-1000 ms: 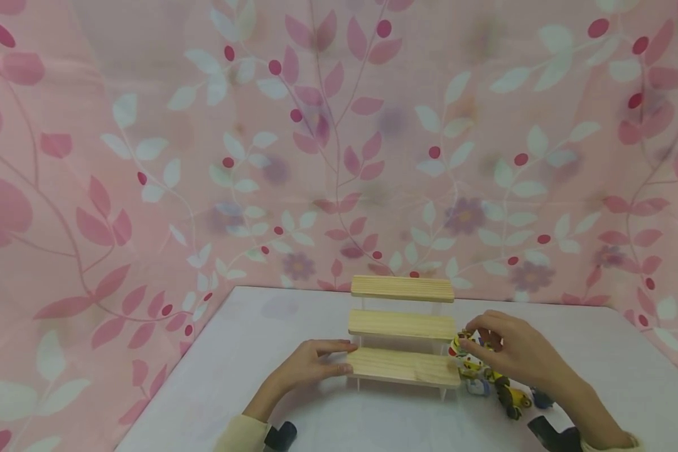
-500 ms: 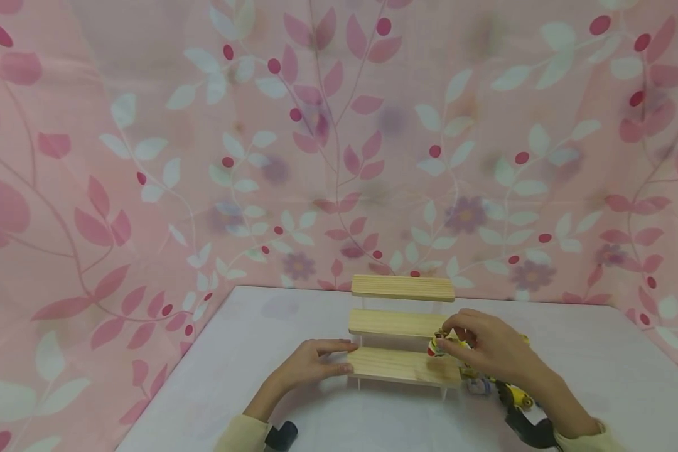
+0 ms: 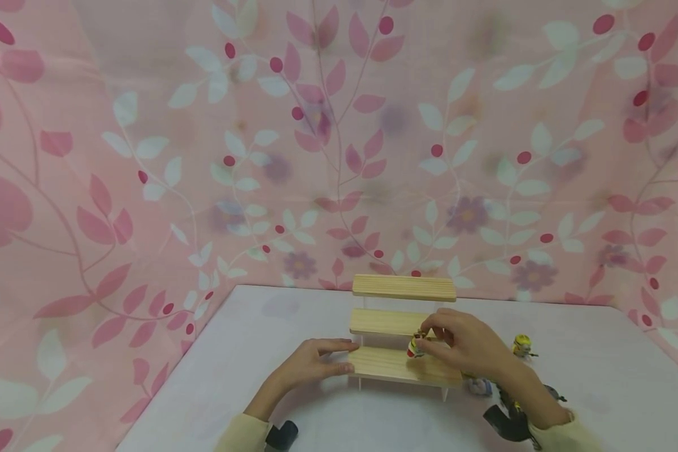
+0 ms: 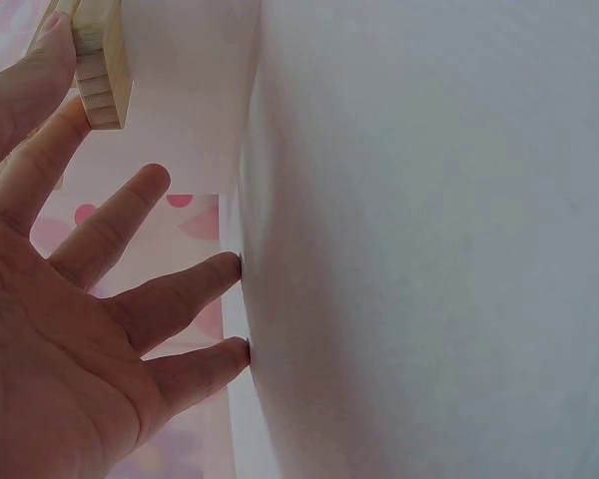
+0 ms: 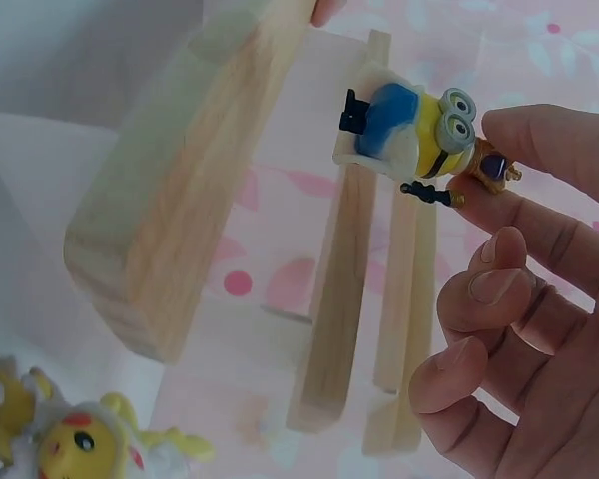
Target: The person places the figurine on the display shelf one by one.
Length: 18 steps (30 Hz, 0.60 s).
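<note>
A three-tier wooden display shelf (image 3: 380, 362) stands on the table. My left hand (image 3: 307, 367) rests its thumb and index finger against the left end of the lowest plank (image 4: 100, 75), the other fingers spread. My right hand (image 3: 469, 342) pinches a small Minion figurine (image 5: 404, 125) by its crown, between thumb and index finger. The figurine has round goggles, a blue and white outfit and a dark staff. It is over the right half of the lowest plank; in the right wrist view it lies sideways. Whether it touches the wood cannot be told.
Right of the shelf stands a yellow figurine (image 3: 522, 345). More small figures, one pale blue (image 3: 479, 387), lie partly hidden under my right forearm. A yellow-faced figure in white (image 5: 80, 449) shows in the right wrist view. Pink leaf-patterned cloth (image 3: 339, 157) hangs behind the table.
My right hand has moved left from the group of figures to over the lowest plank, carrying the Minion figurine. The yellow figurine at right is now uncovered. My left hand stays put.
</note>
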Motion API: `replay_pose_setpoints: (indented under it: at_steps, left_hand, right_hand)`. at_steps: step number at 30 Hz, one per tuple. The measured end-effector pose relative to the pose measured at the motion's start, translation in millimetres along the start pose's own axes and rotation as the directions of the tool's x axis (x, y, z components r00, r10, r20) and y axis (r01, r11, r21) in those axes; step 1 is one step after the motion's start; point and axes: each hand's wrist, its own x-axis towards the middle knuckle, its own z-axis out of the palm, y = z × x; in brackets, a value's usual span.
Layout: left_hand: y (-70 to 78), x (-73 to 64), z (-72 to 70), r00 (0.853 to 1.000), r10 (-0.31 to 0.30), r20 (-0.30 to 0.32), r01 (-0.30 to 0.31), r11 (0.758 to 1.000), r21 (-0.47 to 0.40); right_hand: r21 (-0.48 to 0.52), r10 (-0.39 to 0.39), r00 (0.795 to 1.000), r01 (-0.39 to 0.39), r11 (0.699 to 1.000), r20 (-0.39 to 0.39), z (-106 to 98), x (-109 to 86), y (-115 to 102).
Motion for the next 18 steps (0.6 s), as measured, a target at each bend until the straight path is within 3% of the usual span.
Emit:
replay_pose_setpoints:
  at_steps: [18]
  left_hand:
    - [1.0, -0.9, -0.1, 1.000, -0.020, -0.003, 0.020, 1.000, 0.014]
  right_hand:
    - [-0.031, 0.094, 0.994, -0.092, 0.995, 0.059, 31.3, 21.7, -17.8]
